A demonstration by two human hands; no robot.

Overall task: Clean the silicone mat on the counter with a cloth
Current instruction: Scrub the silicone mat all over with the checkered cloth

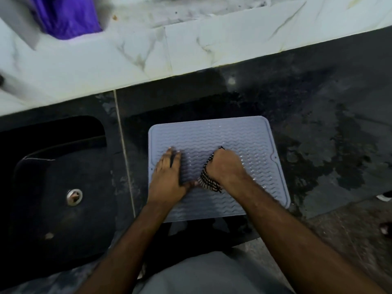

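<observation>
A dark, wet-patched bench runs below a white marble-tiled wall; a black sink sits left, dimly lit.

The right hand is covering most of the striped cloth, so only its edge is showing, and the fingers are not visible. The left hand and both forearms are hiding parts of the silicone mat. The purple fabric at the top is blurring and the frame edge is cutting it. The sink is running past the left edge, and its inside is too dark to read.
</observation>
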